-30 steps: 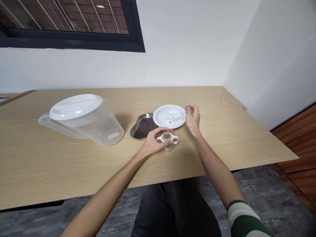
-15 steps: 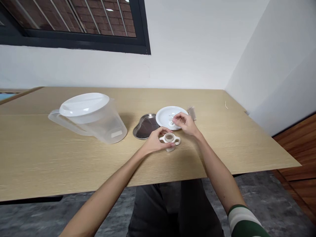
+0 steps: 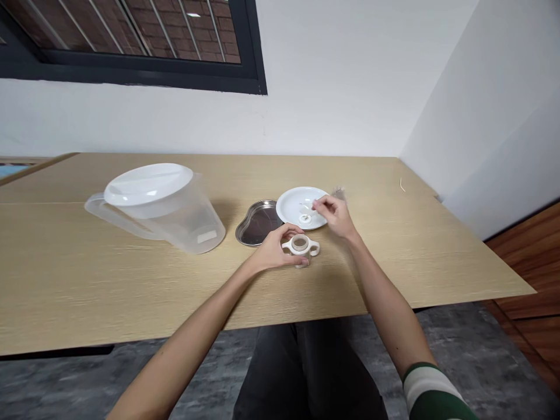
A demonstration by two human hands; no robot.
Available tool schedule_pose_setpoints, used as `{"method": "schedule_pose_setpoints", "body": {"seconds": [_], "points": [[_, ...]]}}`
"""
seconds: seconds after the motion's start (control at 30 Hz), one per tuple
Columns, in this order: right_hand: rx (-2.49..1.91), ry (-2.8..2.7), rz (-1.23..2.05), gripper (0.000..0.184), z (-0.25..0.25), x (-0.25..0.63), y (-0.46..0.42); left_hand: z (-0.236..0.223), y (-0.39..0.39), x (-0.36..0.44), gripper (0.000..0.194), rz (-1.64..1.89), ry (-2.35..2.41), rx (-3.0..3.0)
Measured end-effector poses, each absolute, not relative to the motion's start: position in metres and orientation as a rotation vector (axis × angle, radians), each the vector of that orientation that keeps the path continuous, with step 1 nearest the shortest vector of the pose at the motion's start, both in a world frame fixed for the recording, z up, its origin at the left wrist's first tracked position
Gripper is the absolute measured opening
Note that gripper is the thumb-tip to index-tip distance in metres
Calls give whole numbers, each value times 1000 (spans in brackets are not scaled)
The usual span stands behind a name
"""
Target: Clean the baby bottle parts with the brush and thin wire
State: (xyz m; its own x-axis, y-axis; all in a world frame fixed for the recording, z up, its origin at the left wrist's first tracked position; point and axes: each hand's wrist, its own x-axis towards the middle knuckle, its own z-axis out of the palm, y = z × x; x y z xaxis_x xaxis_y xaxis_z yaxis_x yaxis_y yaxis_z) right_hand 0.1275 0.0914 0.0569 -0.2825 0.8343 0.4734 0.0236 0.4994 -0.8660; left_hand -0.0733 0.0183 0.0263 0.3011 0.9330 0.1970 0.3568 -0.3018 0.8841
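Note:
My left hand point(image 3: 275, 251) is wrapped round a small cup point(image 3: 314, 248) with a pale ring collar and two looped handles. The cup stands upright near the table's front edge, its round top uncovered. Over the right side of a white plate point(image 3: 286, 201), my right hand point(image 3: 338, 217) has its thumb and fingertips pinched together. Whatever is between them is too small to make out. A small round white piece point(image 3: 305, 219), perhaps a lid part, lies on the plate just left of those fingers, beside something clear and hard to distinguish.
A shiny metal kidney-shaped tray point(image 3: 256, 226) touches the plate's left side. Farther left, a large translucent lidded pitcher point(image 3: 188, 216) stands on the wooden table point(image 3: 131, 280). Behind my right hand is a blurry clear bristly object point(image 3: 339, 192). A thin white strand point(image 3: 402, 185) lies at far right.
My right hand has shifted slightly right, away from the round white piece, which now shows more fully on the plate. My left hand keeps its hold on the cup.

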Motion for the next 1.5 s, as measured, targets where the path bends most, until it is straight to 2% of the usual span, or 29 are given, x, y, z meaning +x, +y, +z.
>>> {"method": "schedule_pose_setpoints", "body": {"seconds": [0.13,0.27,0.53,0.8,0.93,1.07,1.23,1.33,1.43,1.5], "points": [[-947,-1322,676,47,50,139,109,30,17,-73,69,905,1173,1880],[-1132,-1083,445,44,40,158,125,31,19,-73,67,889,1198,1976],[-1279,-932,426,31,22,173,143,24,21,-70,71,996,1219,1975],[-1284,-902,370,29,9,174,150,21,23,-74,72,987,1224,2073],[-1284,-895,292,29,1,179,155,17,24,-81,80,954,1212,2255],[-1314,-850,199,27,-9,191,161,13,31,-97,75,1336,1214,2426],[-1373,-820,120,25,-24,204,168,28,36,-140,73,2148,1565,2398],[-1390,-820,142,24,-30,209,172,55,25,-167,58,2619,1821,2122],[-1386,-800,145,25,-32,211,176,86,6,-194,45,2745,2094,1741],[-1387,-799,154,24,-34,210,179,101,-6,-218,46,2683,2338,1457]]}}
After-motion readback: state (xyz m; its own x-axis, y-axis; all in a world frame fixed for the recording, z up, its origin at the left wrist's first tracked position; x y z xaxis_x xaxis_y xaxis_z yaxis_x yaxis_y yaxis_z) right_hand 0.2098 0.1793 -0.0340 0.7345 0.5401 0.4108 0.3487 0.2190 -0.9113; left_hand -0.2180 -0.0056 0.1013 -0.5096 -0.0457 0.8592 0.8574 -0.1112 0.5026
